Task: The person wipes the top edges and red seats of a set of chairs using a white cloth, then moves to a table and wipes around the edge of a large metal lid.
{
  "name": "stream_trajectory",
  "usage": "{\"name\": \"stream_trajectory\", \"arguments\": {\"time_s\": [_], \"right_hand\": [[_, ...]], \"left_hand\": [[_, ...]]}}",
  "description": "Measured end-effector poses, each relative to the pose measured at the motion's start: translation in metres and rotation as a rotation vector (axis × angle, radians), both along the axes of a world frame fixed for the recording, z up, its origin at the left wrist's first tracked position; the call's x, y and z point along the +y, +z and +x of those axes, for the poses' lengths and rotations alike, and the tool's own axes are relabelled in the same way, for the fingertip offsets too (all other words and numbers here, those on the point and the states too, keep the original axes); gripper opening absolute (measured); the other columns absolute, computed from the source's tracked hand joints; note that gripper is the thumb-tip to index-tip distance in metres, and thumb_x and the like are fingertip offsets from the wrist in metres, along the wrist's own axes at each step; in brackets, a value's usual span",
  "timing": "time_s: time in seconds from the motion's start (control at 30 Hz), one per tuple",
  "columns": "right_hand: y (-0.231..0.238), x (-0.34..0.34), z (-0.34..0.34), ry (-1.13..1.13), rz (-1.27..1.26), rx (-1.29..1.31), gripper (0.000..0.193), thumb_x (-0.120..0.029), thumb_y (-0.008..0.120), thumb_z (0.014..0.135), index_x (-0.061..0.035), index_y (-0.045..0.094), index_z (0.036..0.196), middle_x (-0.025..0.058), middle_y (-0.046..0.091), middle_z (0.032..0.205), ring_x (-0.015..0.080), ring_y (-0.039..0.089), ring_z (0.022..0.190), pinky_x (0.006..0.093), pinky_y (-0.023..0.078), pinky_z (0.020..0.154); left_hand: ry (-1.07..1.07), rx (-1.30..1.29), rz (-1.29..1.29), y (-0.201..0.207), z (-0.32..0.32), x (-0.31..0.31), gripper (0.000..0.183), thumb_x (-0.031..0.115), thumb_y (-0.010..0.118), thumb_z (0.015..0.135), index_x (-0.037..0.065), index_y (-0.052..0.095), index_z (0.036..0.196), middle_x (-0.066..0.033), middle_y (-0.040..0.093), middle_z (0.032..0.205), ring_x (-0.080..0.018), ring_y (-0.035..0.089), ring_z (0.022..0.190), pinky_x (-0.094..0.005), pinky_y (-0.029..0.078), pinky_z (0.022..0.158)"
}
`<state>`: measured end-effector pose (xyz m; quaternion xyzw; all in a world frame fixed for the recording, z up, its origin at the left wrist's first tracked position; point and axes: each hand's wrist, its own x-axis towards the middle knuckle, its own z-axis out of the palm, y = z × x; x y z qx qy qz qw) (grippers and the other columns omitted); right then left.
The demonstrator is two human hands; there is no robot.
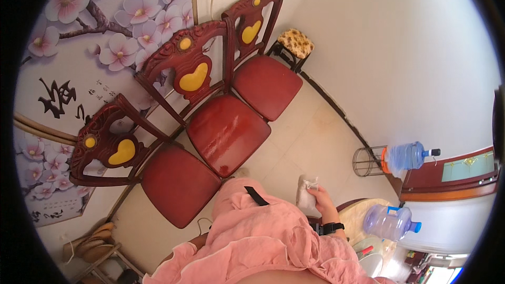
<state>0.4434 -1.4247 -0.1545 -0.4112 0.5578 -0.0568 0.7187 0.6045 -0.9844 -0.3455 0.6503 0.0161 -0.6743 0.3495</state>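
Pink fabric (263, 242) of the person's garment fills the lower centre of the view, nearest the lens, with a short black strap (256, 195) lying across it. Beyond its right edge the right hand (322, 198) — a black wristband (330, 227) on the wrist below it — is closed around a crumpled white cloth (306, 194), which hangs over the pale tiled floor (310, 137) just in front of the body. Part of the left arm shows at the lower edge beneath the garment; its hand is hidden, so its state cannot be told. Three dark red wooden chairs (226, 126) with yellow heart inlays stand side by side along a wall bearing a blossom mural (105, 16). A small stool with a patterned cushion (295, 43) stands beyond the farthest chair. To the right, one clear water jug (409, 155) rests on a wire stand — a second jug (390, 222) lies lower, near a round table (363, 215).
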Motion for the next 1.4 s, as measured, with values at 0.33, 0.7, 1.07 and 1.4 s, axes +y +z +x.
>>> {"name": "stream_trajectory", "arguments": {"time_s": [0.33,0.7,1.07,1.4], "right_hand": [[-0.047,0.047,-0.087,-0.180,-0.139,0.054,0.031,-0.004,0.055,0.080,-0.0012,0.053,0.111,0.0082,0.060,0.099,0.0193,0.058,0.087,0.0321,0.047,0.077],[-0.073,0.084,-0.078,-0.244,-0.095,-0.050,0.028,-0.007,0.057,0.081,-0.0011,0.054,0.108,0.0087,0.061,0.096,0.0187,0.059,0.084,0.0313,0.048,0.072],[-0.063,0.151,-0.118,-0.248,-0.522,0.187,0.028,-0.008,0.062,0.076,-0.0002,0.059,0.103,0.0075,0.063,0.092,0.0155,0.057,0.083,0.0282,0.044,0.074],[-0.031,0.279,-0.153,-0.294,-0.568,0.351,0.030,-0.004,0.059,0.076,-0.0017,0.057,0.107,0.0077,0.062,0.095,0.0160,0.057,0.088,0.0279,0.044,0.077]], "left_hand": [[0.075,-0.040,-0.043,0.023,-0.015,0.032,0.021,0.013,0.041,0.090,0.002,0.056,0.099,-0.0088,0.060,0.084,-0.0171,0.058,0.077,-0.0280,0.046,0.071],[0.240,-0.354,-0.232,0.066,0.062,0.072,0.022,0.015,0.040,0.091,0.002,0.056,0.099,-0.0078,0.060,0.082,-0.0158,0.058,0.076,-0.0271,0.046,0.070],[-0.260,-0.677,-0.081,0.128,0.119,0.237,0.019,0.014,0.044,0.089,0.000,0.057,0.090,-0.0038,0.056,0.073,-0.0125,0.053,0.066,-0.0244,0.044,0.062],[-0.806,-1.251,-0.288,0.204,0.206,0.201,0.012,0.003,0.048,0.082,0.000,0.054,0.092,-0.0170,0.058,0.085,-0.0313,0.058,0.082,-0.0367,0.046,0.075]]}}
